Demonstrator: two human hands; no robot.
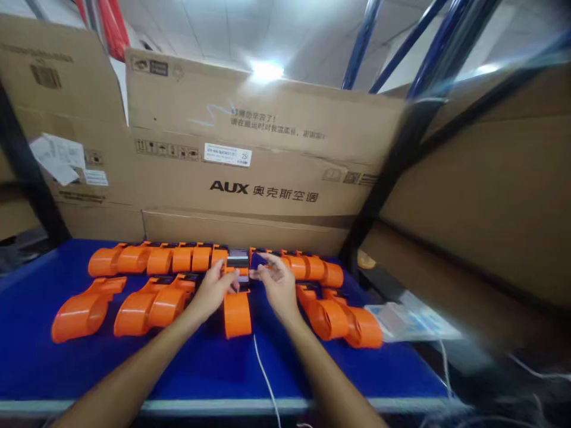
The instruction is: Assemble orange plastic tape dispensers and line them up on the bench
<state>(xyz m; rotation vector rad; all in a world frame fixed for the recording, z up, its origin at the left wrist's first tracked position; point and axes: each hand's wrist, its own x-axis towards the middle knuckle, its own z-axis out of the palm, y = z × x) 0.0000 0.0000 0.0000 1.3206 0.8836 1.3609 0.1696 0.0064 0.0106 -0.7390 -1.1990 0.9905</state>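
Note:
Both hands are at the centre of the blue table, near the back row of orange curled pieces. My left hand (218, 285) has its fingers bent at the left side of a small dark and silver device (238, 259) with an orange strip below it. My right hand (277, 279) pinches a small dark blue piece (257, 260) just right of the device. Between the wrists stands one orange curled piece (237, 315), its top edge just below the device. Whether my left fingers grip the device's edge or only touch it is unclear.
More orange curled pieces (82, 315) stand in two rows across the blue table (191, 368). A white cable (266, 374) runs over the front edge. Cardboard (263, 172) rises behind; dark metal posts (379, 184) flank the table. Papers (401, 321) lie at the right.

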